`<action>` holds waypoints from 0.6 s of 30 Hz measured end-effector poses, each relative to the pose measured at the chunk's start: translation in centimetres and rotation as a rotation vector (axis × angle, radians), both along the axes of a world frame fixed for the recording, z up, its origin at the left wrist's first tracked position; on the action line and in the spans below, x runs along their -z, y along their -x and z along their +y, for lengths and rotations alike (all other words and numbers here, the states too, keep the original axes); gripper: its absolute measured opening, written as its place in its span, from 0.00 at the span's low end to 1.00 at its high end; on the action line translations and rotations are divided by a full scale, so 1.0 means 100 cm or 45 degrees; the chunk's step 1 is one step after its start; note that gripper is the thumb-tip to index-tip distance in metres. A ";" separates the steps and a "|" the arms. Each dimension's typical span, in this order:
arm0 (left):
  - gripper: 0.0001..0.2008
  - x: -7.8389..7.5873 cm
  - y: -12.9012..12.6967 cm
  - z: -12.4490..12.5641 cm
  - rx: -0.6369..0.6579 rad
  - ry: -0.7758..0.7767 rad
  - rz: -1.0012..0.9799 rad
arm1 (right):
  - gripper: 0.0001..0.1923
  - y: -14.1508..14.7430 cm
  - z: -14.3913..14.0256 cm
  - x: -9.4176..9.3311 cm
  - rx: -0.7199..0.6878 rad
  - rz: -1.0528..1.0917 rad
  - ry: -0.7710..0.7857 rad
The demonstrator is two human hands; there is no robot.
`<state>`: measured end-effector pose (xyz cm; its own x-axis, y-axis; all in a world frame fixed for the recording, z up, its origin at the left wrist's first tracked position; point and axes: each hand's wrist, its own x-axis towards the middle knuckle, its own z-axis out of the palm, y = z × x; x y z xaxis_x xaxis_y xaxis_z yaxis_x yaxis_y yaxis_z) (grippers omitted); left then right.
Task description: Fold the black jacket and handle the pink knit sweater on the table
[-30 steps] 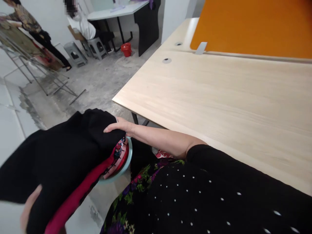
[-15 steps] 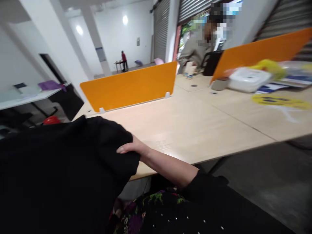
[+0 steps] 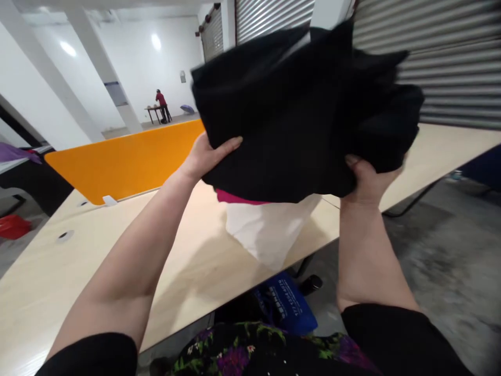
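Black cloth bundle [image 3: 301, 109] aloft between both hands [image 3: 203, 156], above table [image 3: 117, 250].

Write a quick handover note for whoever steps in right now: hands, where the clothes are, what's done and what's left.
Left hand: grips the left edge of the black cloth bundle.
Right hand: supports it from beneath on the right.
Bundle: held up above the wooden table; pink cloth and white cloth hang beneath it.
Done: bundle lifted.
Left: nothing lies on the table yet.
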<state>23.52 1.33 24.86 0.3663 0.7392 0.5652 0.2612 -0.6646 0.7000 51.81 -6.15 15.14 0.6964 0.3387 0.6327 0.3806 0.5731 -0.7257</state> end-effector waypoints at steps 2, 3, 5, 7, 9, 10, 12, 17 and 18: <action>0.25 0.021 -0.005 0.025 -0.183 -0.110 0.298 | 0.25 -0.025 0.002 0.021 0.403 -0.203 0.046; 0.26 0.036 0.000 0.031 -0.245 -0.112 0.438 | 0.29 -0.034 0.002 0.036 0.516 -0.267 0.211; 0.27 0.069 0.025 0.032 -0.314 -0.018 0.691 | 0.32 -0.044 -0.001 0.071 0.549 -0.305 0.710; 0.27 0.102 0.066 0.017 -0.383 0.084 0.822 | 0.33 -0.042 -0.008 0.102 0.450 -0.317 1.187; 0.27 0.129 0.116 -0.008 -0.409 0.234 0.875 | 0.34 -0.030 -0.019 0.120 0.439 -0.369 1.412; 0.27 0.140 0.143 -0.023 -0.424 0.309 0.887 | 0.35 -0.021 -0.024 0.122 0.508 -0.413 1.402; 0.27 0.158 0.194 -0.058 -0.502 0.416 0.887 | 0.37 0.000 -0.032 0.116 0.679 -0.587 1.227; 0.27 0.179 0.286 -0.172 -0.851 0.608 0.653 | 0.33 0.058 -0.018 0.081 0.323 -1.423 0.902; 0.27 0.180 0.298 -0.198 -0.949 0.625 0.591 | 0.30 0.071 -0.008 0.079 0.179 -1.499 0.912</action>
